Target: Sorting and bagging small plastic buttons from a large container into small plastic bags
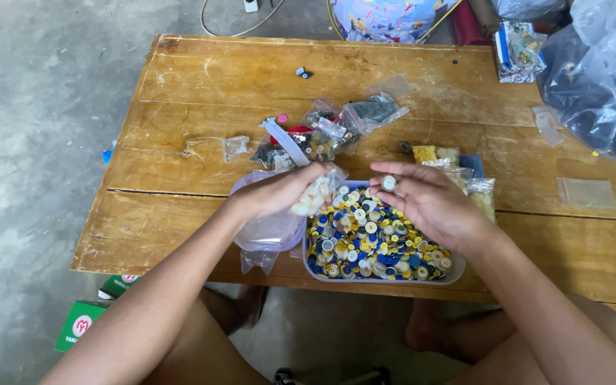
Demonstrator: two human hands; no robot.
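Observation:
My left hand (pixel 283 191) grips a small clear plastic bag (pixel 316 196) partly filled with pale cream buttons, held over the left rim of a tray. My right hand (pixel 429 203) pinches one white button (pixel 388 182) between thumb and fingers, just right of the bag's mouth. Under both hands stands a shallow clear tray (pixel 381 279) heaped with blue, yellow and white buttons. A round clear lidded container (pixel 269 232) lies under my left wrist, beside the tray.
On the wooden table (pixel 201 85) lie several small bags of dark buttons (pixel 329 128), bags of cream buttons (pixel 465 175) right of the tray and an empty clear bag (pixel 586 192). Large plastic sacks (pixel 600 78) sit at the far right. Green boxes (pixel 80 324) rest on the floor.

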